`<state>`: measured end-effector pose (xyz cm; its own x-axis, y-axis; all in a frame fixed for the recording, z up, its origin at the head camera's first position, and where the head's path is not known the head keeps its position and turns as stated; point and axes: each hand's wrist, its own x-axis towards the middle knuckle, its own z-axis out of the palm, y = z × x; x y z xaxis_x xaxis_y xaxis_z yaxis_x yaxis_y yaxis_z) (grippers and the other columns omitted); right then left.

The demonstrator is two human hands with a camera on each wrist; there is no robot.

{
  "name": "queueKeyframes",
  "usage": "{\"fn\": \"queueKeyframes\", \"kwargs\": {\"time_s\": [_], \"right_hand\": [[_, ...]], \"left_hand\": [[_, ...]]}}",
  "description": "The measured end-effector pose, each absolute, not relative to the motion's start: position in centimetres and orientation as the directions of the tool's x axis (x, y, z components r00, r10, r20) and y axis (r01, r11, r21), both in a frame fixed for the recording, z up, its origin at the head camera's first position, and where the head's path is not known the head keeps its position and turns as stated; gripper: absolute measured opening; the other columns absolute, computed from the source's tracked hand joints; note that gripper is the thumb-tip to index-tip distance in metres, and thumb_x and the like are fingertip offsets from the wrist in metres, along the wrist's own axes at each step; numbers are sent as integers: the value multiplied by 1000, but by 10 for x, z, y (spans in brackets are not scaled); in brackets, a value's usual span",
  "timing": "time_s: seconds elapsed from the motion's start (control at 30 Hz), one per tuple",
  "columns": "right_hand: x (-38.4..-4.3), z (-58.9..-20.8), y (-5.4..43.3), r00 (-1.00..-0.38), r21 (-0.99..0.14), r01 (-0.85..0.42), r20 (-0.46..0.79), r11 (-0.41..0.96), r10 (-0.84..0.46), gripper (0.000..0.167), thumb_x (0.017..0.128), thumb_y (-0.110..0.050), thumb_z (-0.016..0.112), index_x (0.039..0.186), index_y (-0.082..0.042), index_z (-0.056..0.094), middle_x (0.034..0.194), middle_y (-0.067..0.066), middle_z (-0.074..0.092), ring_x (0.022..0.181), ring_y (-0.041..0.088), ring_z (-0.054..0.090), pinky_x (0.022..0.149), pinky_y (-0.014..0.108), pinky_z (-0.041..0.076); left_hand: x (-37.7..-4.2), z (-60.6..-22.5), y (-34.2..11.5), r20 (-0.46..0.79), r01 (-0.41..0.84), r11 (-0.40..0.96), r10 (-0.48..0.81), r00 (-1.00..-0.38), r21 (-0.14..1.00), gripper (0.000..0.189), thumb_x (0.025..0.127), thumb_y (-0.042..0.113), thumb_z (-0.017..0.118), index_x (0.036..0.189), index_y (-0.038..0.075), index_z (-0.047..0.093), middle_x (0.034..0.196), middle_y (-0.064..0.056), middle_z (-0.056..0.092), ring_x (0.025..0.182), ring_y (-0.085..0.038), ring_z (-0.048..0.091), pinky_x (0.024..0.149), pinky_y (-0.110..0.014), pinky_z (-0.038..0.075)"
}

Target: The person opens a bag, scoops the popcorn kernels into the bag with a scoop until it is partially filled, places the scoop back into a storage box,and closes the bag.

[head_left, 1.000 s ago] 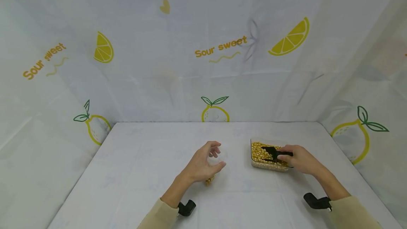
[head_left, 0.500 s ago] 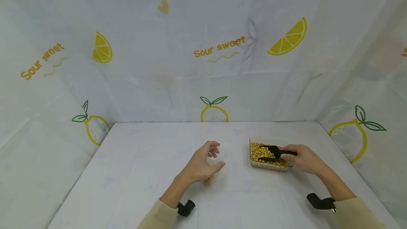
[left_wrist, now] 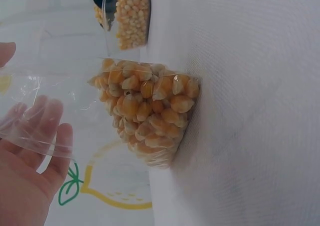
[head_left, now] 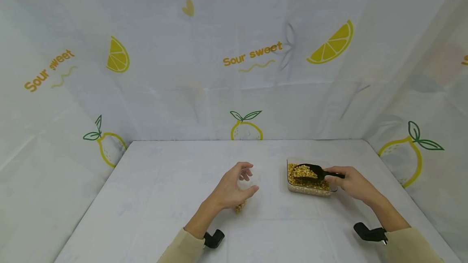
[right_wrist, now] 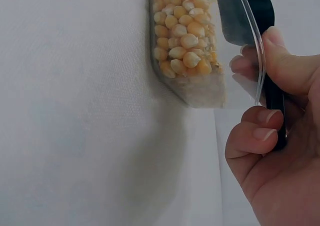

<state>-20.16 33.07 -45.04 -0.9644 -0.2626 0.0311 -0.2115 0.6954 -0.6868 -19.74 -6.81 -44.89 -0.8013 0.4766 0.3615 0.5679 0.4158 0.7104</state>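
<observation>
The left hand [head_left: 234,188] curls round a clear bag [left_wrist: 86,106]; at its three o'clock stands a container [right_wrist: 202,91] of corn kernels [right_wrist: 182,33]; the right hand [head_left: 352,180] pinches a black scoop [head_left: 320,172], its heaped blade over them, pointing to nine o'clock.

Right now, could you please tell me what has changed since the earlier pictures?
The black open-topped scoop has come up, now heaped with yellow corn kernels; the right hand drew slightly rightward, keeping its grip. The left hand, the clear plastic bag and the clear rectangular box stayed put.
</observation>
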Motion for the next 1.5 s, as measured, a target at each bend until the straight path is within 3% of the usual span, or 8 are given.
{"fn": "queueKeyframes", "kwargs": {"time_s": [0.33,0.47,0.57,0.63,0.73,0.87,1.4,1.5], "right_hand": [[-200,-448,332,-972,-716,-189,39,672,-232,45,104,-24,61,135,9,59,136,33,56,127,55,49,93,60,48],[-199,-444,331,-975,-706,-181,36,685,-220,47,104,-26,61,135,8,59,136,33,56,125,50,52,86,48,51],[-198,-441,330,-978,-725,-159,23,670,-208,48,104,-26,61,136,9,58,127,31,62,94,29,63,70,35,47],[-198,-440,331,-979,-755,-145,16,639,-203,49,104,-25,61,137,10,56,115,24,65,68,14,51,59,32,41],[-198,-440,333,-980,-806,-119,1,580,-200,50,104,-22,60,139,12,52,81,4,56,51,8,25,51,33,34],[-198,-440,335,-980,-835,-108,-1,539,-198,50,104,-21,60,140,13,50,64,-6,32,51,7,23,51,33,33],[-192,-435,328,-977,-878,-146,54,457,-207,48,105,-15,57,139,18,47,60,-7,21,51,17,18,47,35,28],[-191,-433,325,-976,-875,-155,62,459,-210,47,105,-15,58,138,18,48,60,-7,19,51,17,17,47,34,28]], "left_hand": [[-198,-448,-68,362,570,418,479,-800,707,54,90,22,75,136,9,51,110,4,61,99,-12,60,92,-35,51],[-199,-447,-68,371,578,415,480,-795,702,55,89,22,76,136,9,51,110,3,61,99,-12,61,91,-33,51],[-199,-447,-68,382,590,410,485,-787,696,55,89,22,76,136,8,51,110,2,61,99,-13,61,91,-32,51],[-200,-447,-68,388,596,405,487,-782,693,55,89,22,76,136,8,51,110,2,62,98,-14,61,91,-33,51],[-200,-447,-68,390,597,402,486,-782,695,55,89,22,76,136,8,51,109,1,62,98,-14,62,90,-33,51],[-200,-448,-68,387,594,401,486,-783,697,55,89,22,77,136,8,51,110,1,62,98,-14,62,90,-34,51],[-198,-452,-66,351,558,402,482,-803,726,56,89,24,76,137,10,51,112,2,61,101,-13,60,91,-47,52],[-198,-452,-66,354,564,405,485,-800,720,56,89,25,77,137,10,51,112,3,61,101,-13,60,92,-44,52]]}}
